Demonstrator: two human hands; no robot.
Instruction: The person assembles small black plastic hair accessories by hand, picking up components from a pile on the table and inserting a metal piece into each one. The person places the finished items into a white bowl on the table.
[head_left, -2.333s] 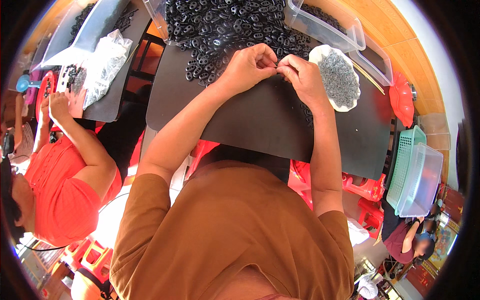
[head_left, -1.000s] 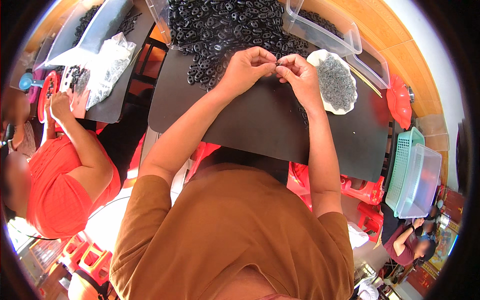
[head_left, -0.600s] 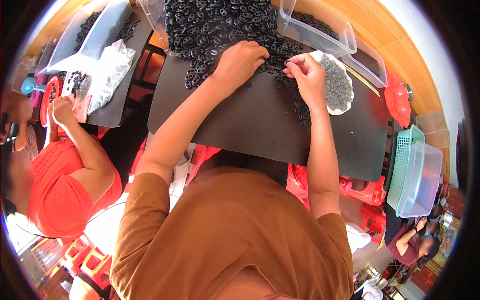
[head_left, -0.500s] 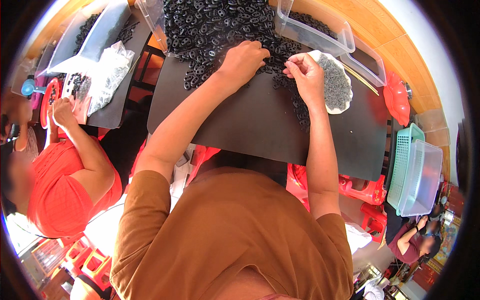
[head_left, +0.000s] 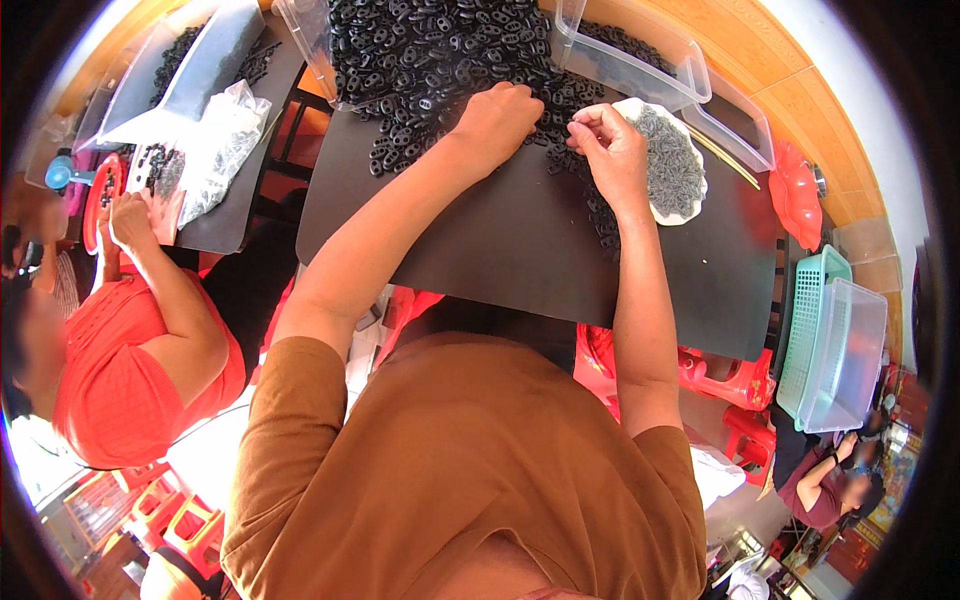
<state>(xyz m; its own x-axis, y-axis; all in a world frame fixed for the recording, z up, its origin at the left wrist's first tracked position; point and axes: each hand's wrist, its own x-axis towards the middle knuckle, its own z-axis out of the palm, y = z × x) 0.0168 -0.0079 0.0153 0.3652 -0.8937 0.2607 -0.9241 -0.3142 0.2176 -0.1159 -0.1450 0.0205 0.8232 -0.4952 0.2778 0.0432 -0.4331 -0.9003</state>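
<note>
A large heap of small black oval plastic pieces with two holes point(head_left: 430, 60) covers the far part of the dark table point(head_left: 460, 240). At the heap's near edge rests my left hand point(head_left: 496, 128), its fingers curled down and closed; what lies under the fingertips is hidden. Just right of it, my right hand point(head_left: 612, 145) is raised with thumb and forefinger pinched together. Whatever it pinches is too small to make out. Beside that hand, a white scalloped plate point(head_left: 688, 212) holds many small grey pieces point(head_left: 668, 160). More black pieces trail down next to my right wrist.
Clear plastic bins point(head_left: 640, 72) stand at the back right, near thin yellowish sticks point(head_left: 728, 160) and a red scalloped dish point(head_left: 797, 208). Right of the table is a green basket point(head_left: 803, 340). A co-worker in red point(head_left: 150, 350) handles pieces at the left table.
My left hand has shifted slightly right at the heap's edge. The right hand keeps its pinch in nearly the same place, and the whole view has moved a little.
</note>
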